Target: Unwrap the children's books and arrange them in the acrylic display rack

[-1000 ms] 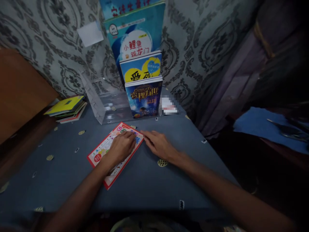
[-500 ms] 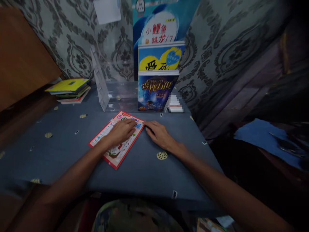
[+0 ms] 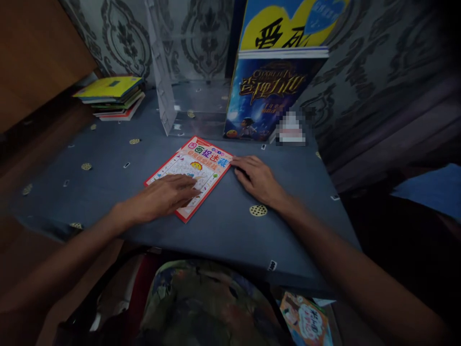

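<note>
A thin picture book point(image 3: 209, 156) with a red border and colourful Chinese lettering lies flat and askew on the cloth-covered table point(image 3: 212, 240). My left hand point(image 3: 171, 194) is over its lower half, fingers stretched out and palm down, hiding part of the cover drawing. At the book's right corner, my right hand point(image 3: 257, 178) rests on the table with its fingertips touching the edge. Its thumb stands apart from the fingers, and I see nothing gripped in it.
Behind the book stands a clear tiered rack point(image 3: 198, 103), with a dark blue book point(image 3: 264, 101) and a yellow-and-blue book point(image 3: 281, 26) on its right. A book stack point(image 3: 110, 93) sits at the back left. Below the table's front edge are patterned fabric point(image 3: 212, 302) and another book point(image 3: 306, 319).
My left hand has slid down the cover from its upper part, uncovering the title. My right hand stays at the right corner. The view has tilted downward and come closer.
</note>
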Demonstrator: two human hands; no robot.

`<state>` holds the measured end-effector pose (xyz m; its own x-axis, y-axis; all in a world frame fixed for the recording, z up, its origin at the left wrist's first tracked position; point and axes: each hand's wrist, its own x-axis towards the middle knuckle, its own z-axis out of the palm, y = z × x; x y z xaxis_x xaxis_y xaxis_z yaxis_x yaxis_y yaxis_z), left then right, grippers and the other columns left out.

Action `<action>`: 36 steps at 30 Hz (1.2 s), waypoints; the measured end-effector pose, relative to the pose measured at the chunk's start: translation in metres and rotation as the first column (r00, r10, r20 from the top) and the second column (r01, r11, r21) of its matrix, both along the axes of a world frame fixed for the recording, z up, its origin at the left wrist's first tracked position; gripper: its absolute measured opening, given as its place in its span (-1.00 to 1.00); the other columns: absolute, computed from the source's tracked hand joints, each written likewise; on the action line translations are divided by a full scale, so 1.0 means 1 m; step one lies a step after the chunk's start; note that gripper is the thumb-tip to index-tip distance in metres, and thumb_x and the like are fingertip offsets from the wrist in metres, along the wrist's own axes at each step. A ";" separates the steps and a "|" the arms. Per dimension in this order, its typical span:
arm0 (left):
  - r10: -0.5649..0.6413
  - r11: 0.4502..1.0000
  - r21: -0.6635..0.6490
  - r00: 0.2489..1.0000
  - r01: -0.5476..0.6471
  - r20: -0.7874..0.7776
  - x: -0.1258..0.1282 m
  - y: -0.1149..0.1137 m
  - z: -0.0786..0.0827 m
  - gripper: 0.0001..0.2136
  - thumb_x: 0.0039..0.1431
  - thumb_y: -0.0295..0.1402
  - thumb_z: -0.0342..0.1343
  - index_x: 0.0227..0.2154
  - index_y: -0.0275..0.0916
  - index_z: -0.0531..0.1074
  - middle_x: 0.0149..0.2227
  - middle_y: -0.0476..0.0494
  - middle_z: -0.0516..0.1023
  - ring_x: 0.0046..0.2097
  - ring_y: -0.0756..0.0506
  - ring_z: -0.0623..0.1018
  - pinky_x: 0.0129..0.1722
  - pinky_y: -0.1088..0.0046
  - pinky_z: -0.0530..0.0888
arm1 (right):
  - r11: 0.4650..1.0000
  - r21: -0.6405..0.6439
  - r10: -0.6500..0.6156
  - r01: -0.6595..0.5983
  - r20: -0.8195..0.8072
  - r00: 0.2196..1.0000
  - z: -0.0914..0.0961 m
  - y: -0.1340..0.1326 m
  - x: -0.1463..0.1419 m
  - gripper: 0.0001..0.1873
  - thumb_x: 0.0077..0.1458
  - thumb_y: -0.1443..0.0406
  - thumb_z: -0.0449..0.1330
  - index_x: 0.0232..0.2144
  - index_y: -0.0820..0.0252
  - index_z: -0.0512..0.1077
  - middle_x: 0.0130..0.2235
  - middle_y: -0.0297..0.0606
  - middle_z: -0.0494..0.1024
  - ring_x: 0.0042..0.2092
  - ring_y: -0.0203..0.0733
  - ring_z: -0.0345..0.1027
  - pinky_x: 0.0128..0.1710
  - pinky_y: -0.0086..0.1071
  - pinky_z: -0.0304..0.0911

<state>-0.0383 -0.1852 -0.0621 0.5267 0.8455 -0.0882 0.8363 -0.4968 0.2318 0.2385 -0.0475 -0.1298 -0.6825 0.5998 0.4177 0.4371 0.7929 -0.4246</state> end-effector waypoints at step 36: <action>-0.128 0.834 0.534 0.990 0.140 -0.060 0.027 -0.046 -0.022 -0.74 0.36 -0.46 0.05 0.02 -0.27 0.52 0.00 -0.19 0.67 0.05 -0.19 0.63 -0.04 0.24 0.64 | 0.937 0.062 0.343 -0.343 0.016 0.939 0.013 -0.062 -0.028 -0.63 0.39 0.10 0.08 -0.01 0.22 0.53 0.08 0.00 0.55 0.16 0.02 0.36 0.18 0.05 0.30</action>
<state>-0.0111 -0.2314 -0.0841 0.6418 0.6849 0.3450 0.7539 -0.6459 -0.1200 0.2104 -0.1094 -0.1163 -0.8441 0.3020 0.4430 0.1361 0.9199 -0.3677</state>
